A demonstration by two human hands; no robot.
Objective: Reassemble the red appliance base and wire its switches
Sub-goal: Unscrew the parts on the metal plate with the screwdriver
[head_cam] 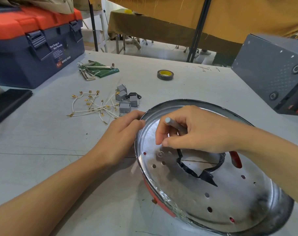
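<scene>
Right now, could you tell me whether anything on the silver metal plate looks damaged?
Yes: black lining around the round silver metal plate's central opening is torn and peeling, and crinkled foil bunches along its near edge.

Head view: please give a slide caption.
Left hand steadies the metal plate; right hand holds a grey tool.
</scene>
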